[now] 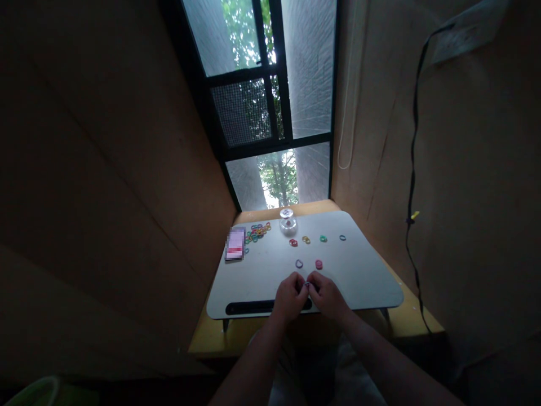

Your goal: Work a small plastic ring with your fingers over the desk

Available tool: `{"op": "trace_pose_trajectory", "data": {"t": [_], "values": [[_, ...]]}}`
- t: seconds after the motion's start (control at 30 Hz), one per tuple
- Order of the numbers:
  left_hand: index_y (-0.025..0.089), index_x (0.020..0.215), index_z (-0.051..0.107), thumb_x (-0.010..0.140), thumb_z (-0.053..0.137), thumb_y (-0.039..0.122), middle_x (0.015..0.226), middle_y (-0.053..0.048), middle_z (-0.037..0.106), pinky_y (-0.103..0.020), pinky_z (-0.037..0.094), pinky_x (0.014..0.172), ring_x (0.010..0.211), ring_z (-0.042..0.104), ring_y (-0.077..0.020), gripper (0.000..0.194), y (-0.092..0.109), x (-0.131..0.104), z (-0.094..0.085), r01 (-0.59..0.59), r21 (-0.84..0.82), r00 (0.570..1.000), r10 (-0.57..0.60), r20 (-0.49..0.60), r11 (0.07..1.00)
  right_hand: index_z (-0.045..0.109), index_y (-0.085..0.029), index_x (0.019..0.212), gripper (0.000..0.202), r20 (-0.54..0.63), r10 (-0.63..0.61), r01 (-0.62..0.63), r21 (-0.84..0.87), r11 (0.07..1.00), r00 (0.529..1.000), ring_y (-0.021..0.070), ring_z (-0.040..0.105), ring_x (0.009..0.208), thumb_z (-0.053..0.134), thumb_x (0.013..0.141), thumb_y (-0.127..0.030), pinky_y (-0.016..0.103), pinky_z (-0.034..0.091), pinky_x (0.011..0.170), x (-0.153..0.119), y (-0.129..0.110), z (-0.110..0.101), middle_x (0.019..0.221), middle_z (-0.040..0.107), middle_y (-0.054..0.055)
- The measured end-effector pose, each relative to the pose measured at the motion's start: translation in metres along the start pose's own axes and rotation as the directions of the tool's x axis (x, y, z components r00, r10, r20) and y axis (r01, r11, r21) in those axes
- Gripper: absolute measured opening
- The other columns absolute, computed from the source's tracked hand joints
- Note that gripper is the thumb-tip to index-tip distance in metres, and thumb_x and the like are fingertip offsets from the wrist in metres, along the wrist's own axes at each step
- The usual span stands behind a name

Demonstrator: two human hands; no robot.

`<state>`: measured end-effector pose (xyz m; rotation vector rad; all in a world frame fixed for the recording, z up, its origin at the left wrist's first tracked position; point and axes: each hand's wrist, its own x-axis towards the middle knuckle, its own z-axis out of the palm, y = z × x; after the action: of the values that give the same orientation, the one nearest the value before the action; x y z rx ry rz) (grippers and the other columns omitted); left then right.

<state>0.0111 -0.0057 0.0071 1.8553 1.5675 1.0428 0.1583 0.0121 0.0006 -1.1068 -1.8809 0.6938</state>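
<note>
My left hand [291, 295] and my right hand [325, 293] meet at the front edge of a white lap table [262, 282]. Both are closed, fingertips pinched round a small purplish ring [307, 284], mostly hidden. Just beyond them lie a pale purple ring [299, 263] and a pink ring bundle [318, 264]. Farther back is a row of small groups: red rings [293, 242], yellow rings [306, 239], green rings [323, 238] and a dark bluish ring [342, 237]. A mixed pile of coloured rings [257, 232] lies at the back left.
A phone [235, 243] lies at the table's left edge. A clear round container [288, 224] stands at the back. The black slot [249, 307] runs along the front edge, partly behind my left hand. A black cable [412, 169] hangs on the right wall.
</note>
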Motion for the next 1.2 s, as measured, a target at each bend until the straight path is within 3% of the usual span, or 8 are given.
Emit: {"op": "trace_pose_trajectory", "data": {"t": [1.2], "values": [[0.019, 0.073, 0.052, 0.082, 0.054, 0.027, 0.062, 0.004, 0.052, -0.024, 0.032, 0.057, 0.059, 0.047, -0.0114, 0.012, 0.0039, 0.0007, -0.0011, 0.007, -0.005, 1.0, -0.007, 0.006, 1.0, 0.051, -0.021, 0.073, 0.01, 0.004, -0.002, 0.002, 0.005, 1.0, 1.0, 0.0142, 0.05, 0.062, 0.047, 0.081, -0.016, 0.024, 0.035, 0.059, 0.0003, 0.0022, 0.0011, 0.065, 0.055, -0.003]]}}
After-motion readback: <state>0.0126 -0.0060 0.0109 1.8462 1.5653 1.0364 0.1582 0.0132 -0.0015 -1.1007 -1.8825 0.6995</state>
